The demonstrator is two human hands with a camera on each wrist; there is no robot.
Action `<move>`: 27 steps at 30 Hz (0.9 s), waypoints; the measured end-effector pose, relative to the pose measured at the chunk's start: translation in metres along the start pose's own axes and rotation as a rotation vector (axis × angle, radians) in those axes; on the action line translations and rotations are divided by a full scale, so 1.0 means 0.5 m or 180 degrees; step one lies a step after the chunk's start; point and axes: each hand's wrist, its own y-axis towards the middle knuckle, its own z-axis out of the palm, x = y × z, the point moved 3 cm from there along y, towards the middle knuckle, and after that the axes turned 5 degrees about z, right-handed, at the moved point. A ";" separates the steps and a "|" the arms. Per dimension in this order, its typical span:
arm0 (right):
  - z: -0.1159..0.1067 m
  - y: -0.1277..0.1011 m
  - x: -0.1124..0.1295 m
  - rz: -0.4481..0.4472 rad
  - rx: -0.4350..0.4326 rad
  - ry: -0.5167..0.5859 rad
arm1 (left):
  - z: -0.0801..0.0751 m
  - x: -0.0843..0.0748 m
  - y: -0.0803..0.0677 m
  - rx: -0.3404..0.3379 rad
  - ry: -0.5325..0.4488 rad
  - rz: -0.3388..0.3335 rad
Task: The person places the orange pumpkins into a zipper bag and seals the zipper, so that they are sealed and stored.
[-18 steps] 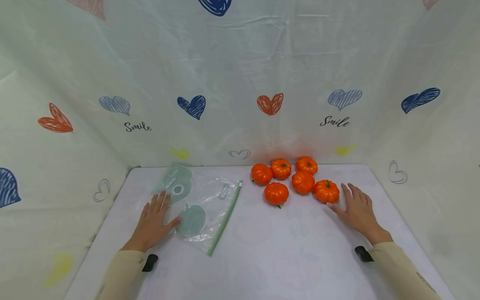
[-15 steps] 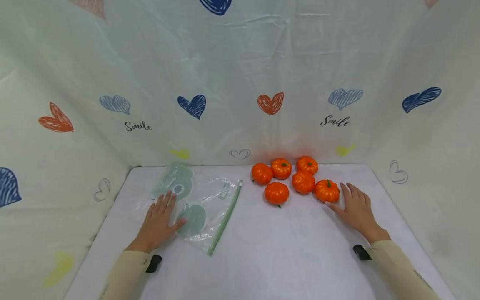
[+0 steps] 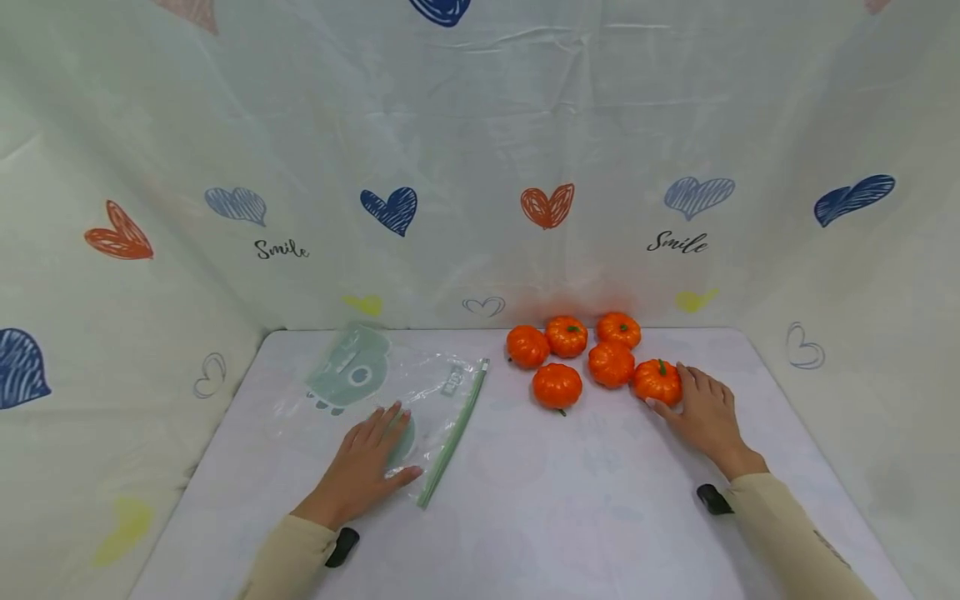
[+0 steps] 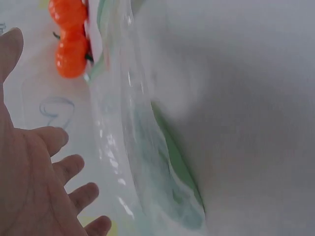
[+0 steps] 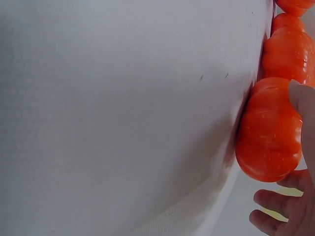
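A clear zip bag [image 3: 431, 375] with a green zip strip [image 3: 453, 446] and pale green printed shapes lies flat on the left of the table. My left hand [image 3: 363, 467] is spread over its near part, covering much of the lower print. In the left wrist view, the fingers [image 4: 83, 196] of that hand stay apart beside the bag [image 4: 162, 182]. At the right, my right hand [image 3: 705, 417] reaches the rightmost small orange pumpkin [image 3: 657, 382], thumb at its near side and forefinger at its right. In the right wrist view the thumb overlaps this pumpkin [image 5: 270, 130], with other fingers extended past it.
Several more orange pumpkins cluster left of the right hand, including a front pumpkin [image 3: 557, 386] and a back pumpkin [image 3: 618, 330]. Behind the white table [image 3: 540, 517] hangs a pale curtain [image 3: 465, 125] printed with hearts, which also closes off both sides.
My left hand has slid right and nearer over the bag, uncovering its left print. My right hand has moved slightly left, up to the rightmost pumpkin. The head view has shifted a little.
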 end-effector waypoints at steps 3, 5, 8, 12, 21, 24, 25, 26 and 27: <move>0.002 0.003 0.002 0.0024 -0.0032 0.0011 | 0.013 -0.021 0.001 0.0085 -0.0002 0.0081; 0.003 0.004 0.003 0.0030 -0.0044 0.0015 | 0.020 -0.036 0.001 0.0127 -0.0026 0.0158; 0.001 0.004 0.005 0.0052 -0.0017 0.0013 | 0.032 -0.058 0.001 0.0242 -0.0048 0.0242; -0.002 0.003 0.010 0.0092 0.0032 0.0031 | 0.044 -0.082 0.000 0.0383 -0.0012 0.0359; -0.003 0.002 0.014 0.0153 0.0043 0.0084 | 0.065 -0.105 -0.010 0.0400 0.0147 0.0371; -0.001 0.003 0.011 0.0164 0.0037 0.0090 | 0.065 -0.107 -0.011 0.0330 0.0166 0.0257; 0.000 0.003 0.010 0.0165 0.0035 0.0093 | 0.066 -0.107 -0.011 0.0306 0.0191 0.0231; 0.000 0.003 0.009 0.0162 0.0034 0.0093 | 0.066 -0.108 -0.012 0.0281 0.0219 0.0210; 0.000 0.004 0.009 0.0162 0.0034 0.0097 | 0.066 -0.108 -0.012 0.0264 0.0251 0.0188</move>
